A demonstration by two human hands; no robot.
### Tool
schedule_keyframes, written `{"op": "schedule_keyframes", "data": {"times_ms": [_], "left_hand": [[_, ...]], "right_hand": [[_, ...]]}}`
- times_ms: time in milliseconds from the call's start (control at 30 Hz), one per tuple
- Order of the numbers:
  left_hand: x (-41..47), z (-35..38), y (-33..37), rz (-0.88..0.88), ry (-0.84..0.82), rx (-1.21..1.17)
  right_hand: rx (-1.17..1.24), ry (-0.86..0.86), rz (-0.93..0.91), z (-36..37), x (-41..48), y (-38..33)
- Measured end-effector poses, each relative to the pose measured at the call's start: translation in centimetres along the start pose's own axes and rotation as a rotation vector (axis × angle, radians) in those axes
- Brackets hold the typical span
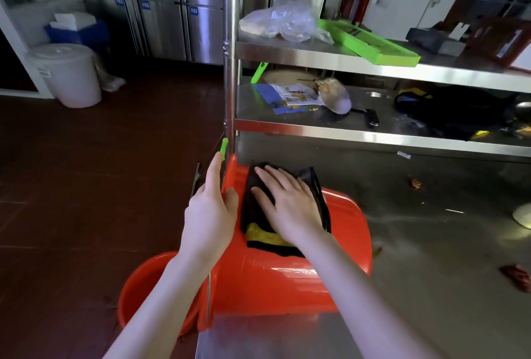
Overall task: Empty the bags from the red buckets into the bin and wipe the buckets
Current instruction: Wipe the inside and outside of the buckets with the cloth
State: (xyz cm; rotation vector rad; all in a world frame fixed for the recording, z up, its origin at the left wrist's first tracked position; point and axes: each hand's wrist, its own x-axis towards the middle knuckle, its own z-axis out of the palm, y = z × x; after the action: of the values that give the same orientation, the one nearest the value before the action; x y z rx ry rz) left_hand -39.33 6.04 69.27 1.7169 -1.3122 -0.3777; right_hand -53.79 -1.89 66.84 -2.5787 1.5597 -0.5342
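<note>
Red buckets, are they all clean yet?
No bag shows at either bucket, so emptying looks done. The right hand presses a cloth on the tipped bucket while the left hand holds its rim. The lower bucket may still need wiping.

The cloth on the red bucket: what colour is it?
The cloth is black with a yellow stripe; the head view shows it, under the right hand.
</note>
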Motion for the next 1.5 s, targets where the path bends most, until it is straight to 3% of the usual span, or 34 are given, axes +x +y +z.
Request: {"op": "schedule_keyframes", "data": {"times_ms": [200, 300, 367, 500, 600, 733, 867, 967, 1067, 1233, 1333, 1400, 1500], "left_hand": [[0.2, 0.0, 0.0, -0.027, -0.012, -0.055], [-0.2, 0.2, 0.1, 0.009, -0.025, -0.058], [-0.5, 0.2, 0.0, 0.014, -0.024, -0.067], [-0.8, -0.2, -0.3, 0.013, -0.003, -0.044], [-1.0, -0.5, -0.6, 0.001, 0.015, -0.057], [-1.0, -0.6, -0.5, -0.026, 0.031, -0.066], [-0.3, -0.3, -0.4, -0.011, 0.029, -0.065], [0.0, -0.2, -0.2, -0.022, 0.03, -0.052], [0.0, -0.1, 0.0, 0.001, 0.025, -0.04], [-0.5, 0.3, -0.1, 0.027, 0.091, -0.003], [-1.7, -0.7, -1.9, 0.024, 0.108, -0.047], [-2.1, -1.3, -2.8, 0.06, 0.065, -0.071], [-2.9, -1.6, -3.4, 0.1, 0.055, -0.122]], "right_hand": [[0.035, -0.16, 0.307, -1.2, 0.5, 7.3], [0.024, -0.194, 0.38, -1.3, 0.9, 7.2], [0.008, -0.137, 0.316, -0.7, 1.4, 4.1], [-0.013, -0.029, -0.001, 0.5, 1.4, -4.0], [-0.014, -0.041, -0.082, 0.2, 1.0, -4.5], [-0.029, 0.017, 0.056, -0.3, -0.7, 0.5], [-0.012, -0.067, 0.278, -1.0, -1.7, 7.3], [-0.01, -0.111, 0.336, -1.1, -1.4, 8.2], [-0.009, -0.07, 0.319, -0.7, -0.7, 5.1], [-0.027, 0.028, -0.031, 1.1, 0.5, -5.1], [-0.033, -0.022, -0.147, 1.5, -0.3, -5.1], [-0.046, 0.007, -0.084, 1.3, -0.7, -2.9], [-0.091, -0.008, 0.151, 0.5, -1.1, 2.1]]}}
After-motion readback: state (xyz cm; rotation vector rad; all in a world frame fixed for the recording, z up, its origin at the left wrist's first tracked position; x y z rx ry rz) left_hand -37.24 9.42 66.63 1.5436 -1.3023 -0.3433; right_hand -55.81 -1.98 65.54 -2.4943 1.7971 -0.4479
